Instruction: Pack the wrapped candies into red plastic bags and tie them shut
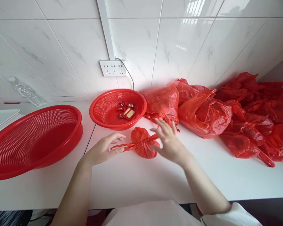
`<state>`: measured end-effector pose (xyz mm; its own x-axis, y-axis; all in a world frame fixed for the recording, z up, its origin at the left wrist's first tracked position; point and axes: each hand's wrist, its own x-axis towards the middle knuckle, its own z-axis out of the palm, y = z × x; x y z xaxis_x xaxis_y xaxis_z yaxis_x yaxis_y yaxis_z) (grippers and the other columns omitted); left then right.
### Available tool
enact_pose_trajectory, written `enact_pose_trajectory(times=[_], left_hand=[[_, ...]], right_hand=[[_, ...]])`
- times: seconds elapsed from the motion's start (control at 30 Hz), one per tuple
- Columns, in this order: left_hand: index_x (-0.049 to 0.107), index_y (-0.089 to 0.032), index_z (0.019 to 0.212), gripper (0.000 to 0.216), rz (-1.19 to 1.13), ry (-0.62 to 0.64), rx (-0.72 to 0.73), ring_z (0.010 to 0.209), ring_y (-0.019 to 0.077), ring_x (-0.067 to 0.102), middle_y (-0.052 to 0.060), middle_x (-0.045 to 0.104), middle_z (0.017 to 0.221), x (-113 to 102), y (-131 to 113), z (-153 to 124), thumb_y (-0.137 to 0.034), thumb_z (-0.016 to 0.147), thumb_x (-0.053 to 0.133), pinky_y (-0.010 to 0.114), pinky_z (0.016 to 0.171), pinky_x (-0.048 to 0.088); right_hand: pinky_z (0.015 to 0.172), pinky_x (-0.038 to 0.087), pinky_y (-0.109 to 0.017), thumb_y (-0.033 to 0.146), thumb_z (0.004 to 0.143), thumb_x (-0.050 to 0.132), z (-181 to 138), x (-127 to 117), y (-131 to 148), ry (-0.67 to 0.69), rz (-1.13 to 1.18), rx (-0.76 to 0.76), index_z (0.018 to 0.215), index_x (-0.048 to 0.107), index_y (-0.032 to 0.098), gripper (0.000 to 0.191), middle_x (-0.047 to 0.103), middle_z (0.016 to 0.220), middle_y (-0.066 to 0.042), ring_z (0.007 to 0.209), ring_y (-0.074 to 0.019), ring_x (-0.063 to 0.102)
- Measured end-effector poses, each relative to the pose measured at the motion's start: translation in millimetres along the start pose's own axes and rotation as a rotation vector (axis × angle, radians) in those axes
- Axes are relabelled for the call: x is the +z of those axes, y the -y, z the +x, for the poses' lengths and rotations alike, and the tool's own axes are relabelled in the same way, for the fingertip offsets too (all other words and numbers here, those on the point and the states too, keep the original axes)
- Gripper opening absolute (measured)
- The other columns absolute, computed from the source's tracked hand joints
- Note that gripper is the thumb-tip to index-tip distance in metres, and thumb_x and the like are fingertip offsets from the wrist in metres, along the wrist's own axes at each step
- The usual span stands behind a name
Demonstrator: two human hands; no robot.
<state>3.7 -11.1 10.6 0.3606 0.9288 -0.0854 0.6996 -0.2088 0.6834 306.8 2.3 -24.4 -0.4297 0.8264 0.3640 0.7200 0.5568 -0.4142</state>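
A small tied red plastic bag (142, 142) lies on the white counter (136, 179) between my hands. My left hand (103, 150) pinches one of the bag's long twisted handles between thumb and fingers. My right hand (168, 141) hovers over the bag's right side with its fingers spread, touching or nearly touching the other handle. Just behind the bag stands a small red mesh basket (103, 108) holding several small wrapped items (126, 111).
A large red mesh basket (33, 138) sits at the left. Several filled red plastic bags (226, 113) are heaped at the right against the tiled wall. A clear bottle (27, 92) lies at the back left, a wall socket (112, 67) above the small basket.
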Motion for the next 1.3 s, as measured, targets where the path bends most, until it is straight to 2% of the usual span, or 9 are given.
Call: enact_pose_trajectory(times=[0.13, 0.3, 0.5, 0.6, 0.7, 0.83, 1.03, 1.13, 1.3], left_hand=[[0.067, -0.025, 0.102, 0.017, 0.053, -0.384, 0.169, 0.095, 0.0169, 0.066, 0.002, 0.072, 0.102, 18.3, 21.1, 13.9, -0.032, 0.092, 0.056, 0.027, 0.082, 0.054], [0.066, -0.020, 0.093, 0.011, 0.328, -0.822, 0.401, 0.079, 0.0173, 0.062, 0.005, 0.070, 0.088, 46.0, 63.2, 30.6, -0.015, 0.085, 0.061, 0.032, 0.078, 0.053], [0.066, -0.020, 0.097, 0.019, 0.340, -0.873, 0.418, 0.077, 0.0160, 0.063, 0.004, 0.071, 0.089, 51.6, 79.5, 34.3, -0.009, 0.083, 0.062, 0.028, 0.070, 0.055], [0.066, -0.021, 0.099, 0.021, 0.384, -0.859, 0.427, 0.077, 0.0160, 0.063, 0.004, 0.072, 0.090, 52.6, 82.6, 36.1, -0.009, 0.082, 0.064, 0.028, 0.071, 0.055], [0.066, -0.021, 0.099, 0.022, 0.412, -0.834, 0.435, 0.078, 0.0163, 0.063, 0.003, 0.072, 0.090, 55.7, 85.3, 37.8, -0.008, 0.081, 0.065, 0.029, 0.073, 0.055], [0.066, -0.021, 0.099, 0.022, 0.403, -0.821, 0.426, 0.080, 0.0158, 0.063, 0.002, 0.072, 0.091, 57.6, 85.9, 37.3, -0.008, 0.081, 0.064, 0.027, 0.072, 0.055], [0.066, -0.022, 0.099, 0.019, 0.381, -0.820, 0.357, 0.080, 0.0153, 0.064, 0.001, 0.072, 0.092, 56.1, 87.8, 33.9, -0.011, 0.084, 0.062, 0.027, 0.073, 0.055], [0.066, -0.022, 0.099, 0.017, 0.353, -0.782, 0.313, 0.079, 0.0150, 0.064, 0.001, 0.072, 0.092, 57.7, 89.3, 34.1, -0.014, 0.086, 0.060, 0.027, 0.073, 0.055], [0.062, -0.022, 0.119, 0.030, 0.267, -0.742, 0.229, 0.082, 0.0143, 0.066, 0.002, 0.070, 0.096, 61.2, 89.8, 35.9, -0.020, 0.089, 0.057, 0.025, 0.071, 0.057]], right_hand=[[0.114, 0.025, -0.063, 0.045, 0.078, 0.072, -1.1, 56.3, 28.0, 0.152, -0.088, -0.127, 0.146, 0.041, 0.014, 0.081, 0.035, 0.154, -0.022, 0.140, -0.0396, 0.036], [0.087, 0.052, -0.039, 0.006, 0.085, 0.049, -9.7, 55.4, 9.9, 0.326, -0.010, -0.027, 0.123, 0.063, 0.018, 0.042, 0.072, 0.106, -0.010, 0.097, -0.0248, 0.066], [0.077, 0.053, -0.028, 0.004, 0.073, 0.044, -40.7, -70.6, -33.8, 0.198, 0.151, 0.340, 0.123, 0.063, 0.033, 0.061, 0.073, 0.104, 0.002, 0.086, -0.0171, 0.068], [0.054, 0.048, -0.029, 0.016, 0.076, 0.056, -64.0, -136.2, -59.9, -0.191, -0.168, 0.789, 0.129, 0.058, 0.042, 0.059, 0.073, 0.083, 0.001, 0.057, -0.0164, 0.061], [0.065, 0.047, -0.035, 0.014, 0.075, 0.057, -77.3, -182.0, -106.8, -0.683, -0.544, 0.864, 0.125, 0.064, 0.037, 0.055, 0.071, 0.079, -0.008, 0.071, -0.0210, 0.062], [0.080, 0.042, -0.048, 0.017, 0.084, 0.051, -75.9, -199.1, -208.7, -0.841, -0.594, 1.050, 0.135, 0.057, 0.021, 0.051, 0.066, 0.115, -0.025, 0.111, -0.0317, 0.059], [0.089, 0.037, -0.061, 0.022, 0.070, 0.070, -77.5, -157.0, -309.2, -0.504, -0.264, 1.440, 0.140, 0.050, 0.001, 0.076, 0.052, 0.126, -0.042, 0.123, -0.0474, 0.049], [0.094, 0.031, -0.066, 0.031, 0.075, 0.067, -72.3, -134.0, -298.4, -0.605, -0.356, 1.368, 0.145, 0.044, 0.006, 0.077, 0.037, 0.143, -0.039, 0.136, -0.0477, 0.034], [0.105, 0.038, -0.044, 0.030, 0.091, 0.044, -31.7, -110.8, -232.0, -0.534, -0.473, 0.605, 0.124, 0.061, 0.018, 0.040, 0.062, 0.125, -0.017, 0.123, -0.0287, 0.052]])
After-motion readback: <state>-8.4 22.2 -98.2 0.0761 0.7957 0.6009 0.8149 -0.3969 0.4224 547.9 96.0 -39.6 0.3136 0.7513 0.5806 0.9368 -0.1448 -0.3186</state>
